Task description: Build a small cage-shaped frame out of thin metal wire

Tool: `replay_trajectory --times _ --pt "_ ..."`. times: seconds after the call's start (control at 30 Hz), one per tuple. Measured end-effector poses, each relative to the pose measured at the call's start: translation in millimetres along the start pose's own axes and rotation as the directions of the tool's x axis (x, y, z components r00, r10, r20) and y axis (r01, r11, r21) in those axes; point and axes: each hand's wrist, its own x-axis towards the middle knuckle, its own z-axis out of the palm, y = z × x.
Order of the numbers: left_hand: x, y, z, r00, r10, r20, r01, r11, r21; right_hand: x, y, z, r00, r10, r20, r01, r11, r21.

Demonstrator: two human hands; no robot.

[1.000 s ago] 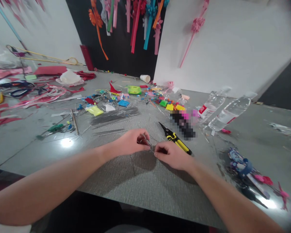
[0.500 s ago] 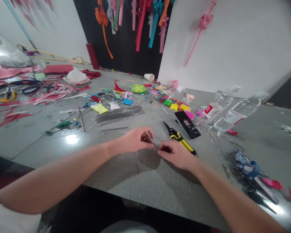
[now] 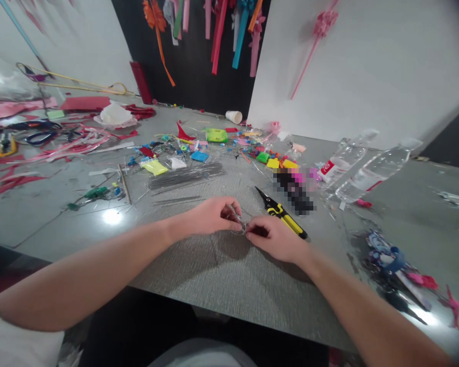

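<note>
1. A thin wire [image 3: 240,223] sits low over the grey bench [image 3: 222,275], near its front middle, pinched between both hands.
2. The left hand [image 3: 210,215] has its grip closed on the wire's left part, fingers curled inward.
3. The right hand [image 3: 273,238] has its grip closed on the wire's right end; the two hands' fingertips nearly touch.
4. Yellow-handled cutters [image 3: 281,219] lie just behind the right hand, tip pointing away.
5. A bundle of grey wires [image 3: 185,176] lies further back, left of the cutters.
6. Two clear bottles [image 3: 361,165] lie on their sides at the right.
7. Coloured scraps [image 3: 214,142] litter the bench behind, and ribbons [image 3: 214,30] hang on the dark wall.
</note>
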Motion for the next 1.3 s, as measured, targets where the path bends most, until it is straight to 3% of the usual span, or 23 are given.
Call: replay_trajectory --times 0.1,0.2,0.27,0.37,0.43,0.5,0.6,0.67,0.8,0.87,0.93,1.03,1.1,1.17,1.23,1.3 --pt "2.4 0.5 -8.7 0.994 -0.054 -0.093 0.044 0.994 -0.102 -1.4 2.6 -3.9 0.997 0.006 -0.079 -0.004 1.000 0.027" --pt "4.8 1.5 -21.3 0.978 -0.078 -0.193 0.026 0.965 -0.261 -2.2 6.9 -13.1 0.968 0.101 -0.232 -0.069 0.988 0.141" --pt "6.6 1.2 -29.6 0.955 -0.083 -0.284 0.010 0.968 -0.252 -2.0 10.7 -21.1 0.906 0.208 -0.367 -0.100 0.951 0.291" --pt "10.3 -2.2 -39.7 0.928 -0.039 -0.370 -0.006 0.993 -0.121 -0.7 16.7 -33.1 0.778 0.320 -0.541 -0.024 0.875 0.483" --pt "13.4 -7.0 -44.8 0.915 -0.005 -0.403 0.017 1.000 0.026 0.7 20.4 -38.8 0.710 0.342 -0.616 0.044 0.851 0.523" --pt "16.6 -13.6 -49.2 0.894 0.000 -0.448 0.056 0.992 0.111 2.4 23.9 -40.7 0.678 0.344 -0.650 0.071 0.849 0.524" --pt "21.4 -25.3 -55.6 0.862 -0.016 -0.507 0.073 0.993 0.093 5.0 29.0 -35.5 0.689 0.366 -0.626 0.034 0.846 0.532" --pt "24.3 -32.3 -59.8 0.850 -0.035 -0.525 0.074 0.996 0.053 6.1 31.7 -28.5 0.721 0.382 -0.578 -0.019 0.845 0.534" --pt "27.2 -37.8 -66.0 0.882 -0.053 -0.469 0.104 0.991 0.084 5.5 30.6 -16.5 0.806 0.340 -0.484 -0.119 0.895 0.430" --pt "26.1 -35.1 -65.8 0.904 0.031 -0.426 0.090 0.961 0.260 4.4 26.4 -13.7 0.834 0.316 -0.453 -0.141 0.915 0.379" --pt "23.3 -28.7 -60.9 0.909 0.161 -0.384 0.050 0.873 0.485 3.5 21.4 -12.3 0.853 0.291 -0.432 -0.135 0.925 0.356" --pt "16.8 -15.0 -41.2 0.868 0.339 -0.363 -0.049 0.785 0.617 3.3 14.7 -9.7 0.874 0.265 -0.408 -0.108 0.923 0.369" --pt "12.0 -6.0 -21.6 0.901 0.286 -0.326 -0.091 0.859 0.503 3.7 11.3 -6.6 0.881 0.246 -0.403 -0.078 0.918 0.389" --pt "7.7 0.3 -2.0 0.970 0.180 -0.162 -0.125 0.944 0.304 4.4 8.5 -2.4 0.886 0.213 -0.412 -0.037 0.918 0.395" --pt "4.9 2.8 12.4 0.990 0.139 0.012 -0.138 0.975 0.173 5.4 5.9 1.9 0.886 0.173 -0.430 0.003 0.926 0.377" --pt "4.0 2.6 19.4 0.990 0.133 0.055 -0.138 0.986 0.094 6.7 4.0 5.2 0.885 0.137 -0.444 0.031 0.936 0.351"
